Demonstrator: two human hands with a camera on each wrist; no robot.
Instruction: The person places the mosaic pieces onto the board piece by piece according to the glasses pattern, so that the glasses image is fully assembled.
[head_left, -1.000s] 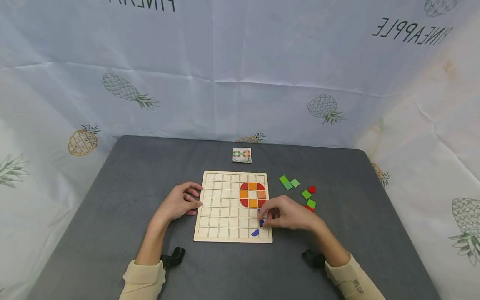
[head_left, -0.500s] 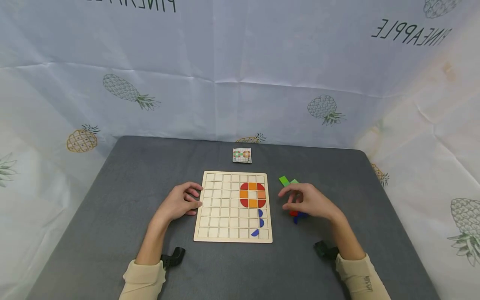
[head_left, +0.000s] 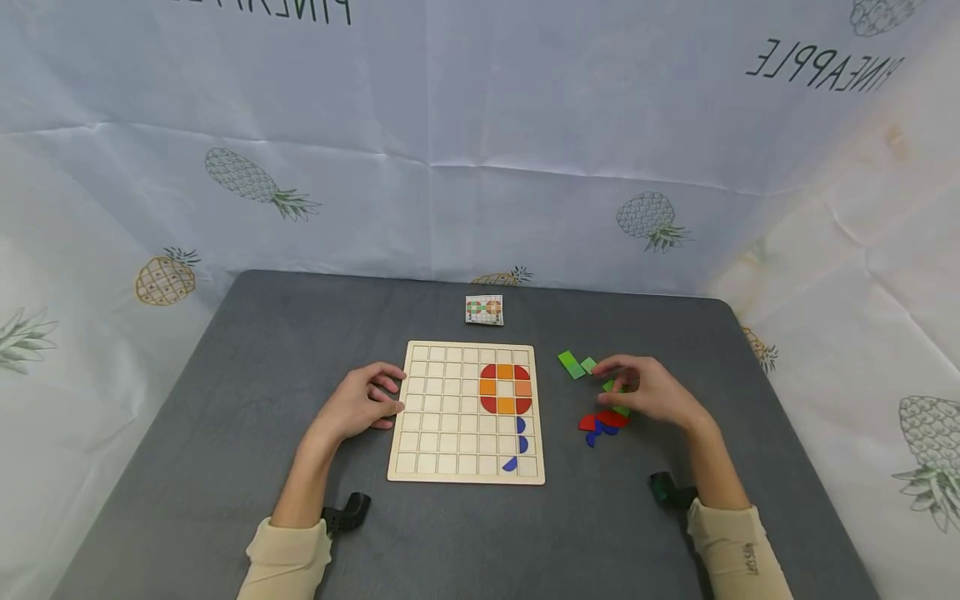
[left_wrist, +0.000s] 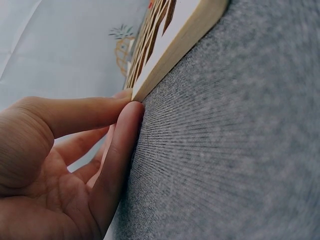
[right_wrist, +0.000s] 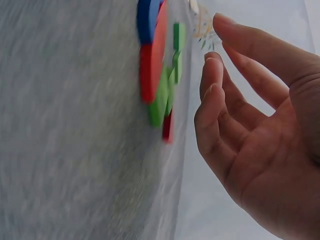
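Note:
My left hand (head_left: 358, 400) rests at the left edge of a pale wooden grid board (head_left: 442, 475). In the left wrist view, the thumb and a fingertip touch the board's edge (left_wrist: 175, 60). My right hand (head_left: 654, 390) hovers over loose pieces right of the board, fingers loosely bent and holding nothing. Below it are green pieces (right_wrist: 159, 102), partly hidden in the head view, and red pieces (head_left: 613, 419) with blue half-round pieces (head_left: 591, 440). On the board, red corners and orange squares (head_left: 506, 406) form a ring. Several blue half-rounds (head_left: 522, 445) lie in lower-right cells.
A small patterned card (head_left: 484, 310) lies behind the board on the grey table (head_left: 315, 325). Green pieces (head_left: 572, 364) lie between the board and my right hand. A pineapple-print cloth (head_left: 450, 208) hangs behind the table.
My right hand has left the blue half-rounds on the board and moved right, then farther over the loose pieces. The blue pieces stay in their cells. My left hand has not moved.

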